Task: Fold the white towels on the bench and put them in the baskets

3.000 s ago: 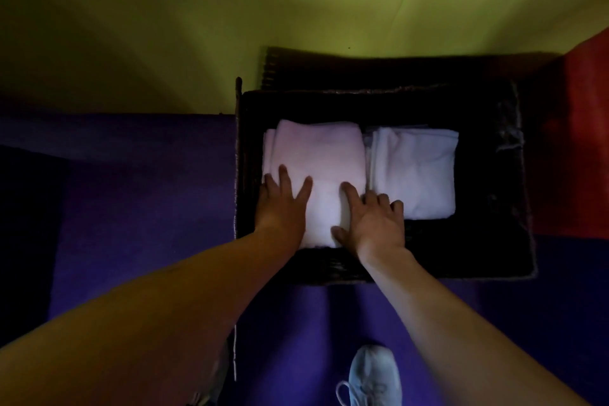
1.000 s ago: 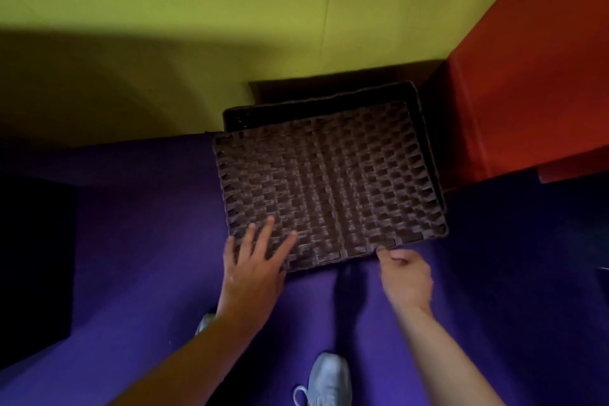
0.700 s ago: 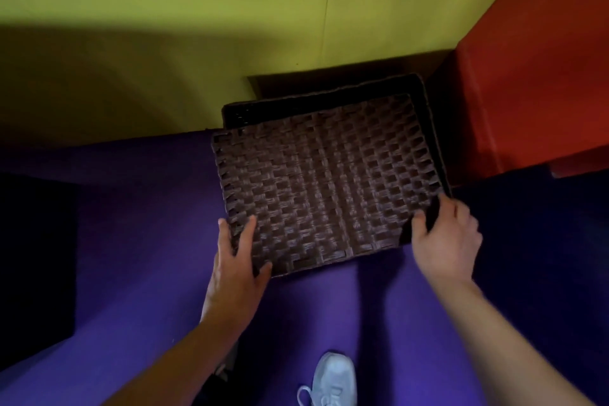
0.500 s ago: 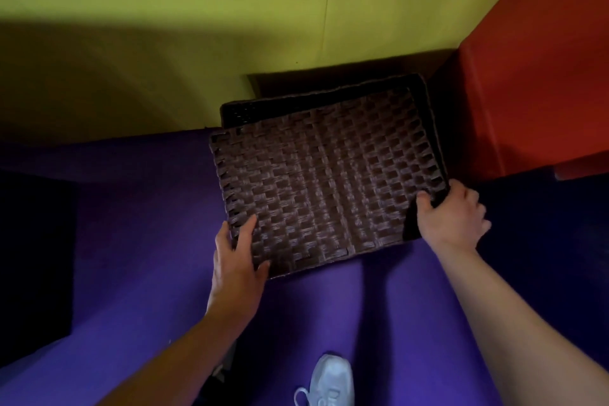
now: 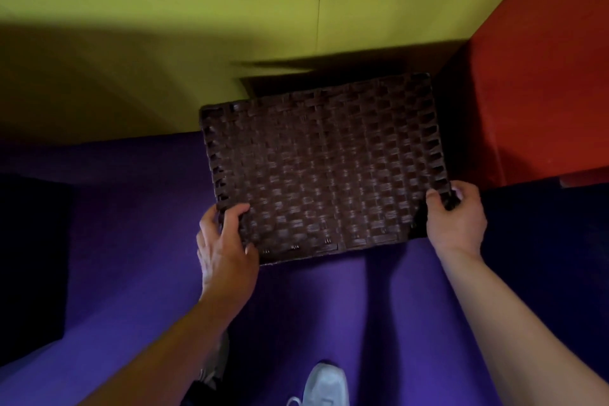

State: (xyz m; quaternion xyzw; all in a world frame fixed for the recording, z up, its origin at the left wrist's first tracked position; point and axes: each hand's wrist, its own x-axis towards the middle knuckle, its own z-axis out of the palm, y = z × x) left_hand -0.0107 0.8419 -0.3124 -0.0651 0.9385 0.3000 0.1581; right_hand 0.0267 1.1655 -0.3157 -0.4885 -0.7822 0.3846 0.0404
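1. Lid (image 5: pixel 324 168) now fully covers basket; towels hidden inside, back rim no longer showing.
2. Left hand (image 5: pixel 225 250) and right hand (image 5: pixel 456 221) each clamp a near lid corner.
3. Basket likely done.

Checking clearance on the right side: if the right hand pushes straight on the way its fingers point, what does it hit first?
The right hand grips the woven lid at its right corner, fingers pointing up-frame. Straight on, it likely meets the red block first; depth is unclear.

left hand (image 5: pixel 227 250) gripping, right hand (image 5: pixel 456 221) gripping, arms outstretched
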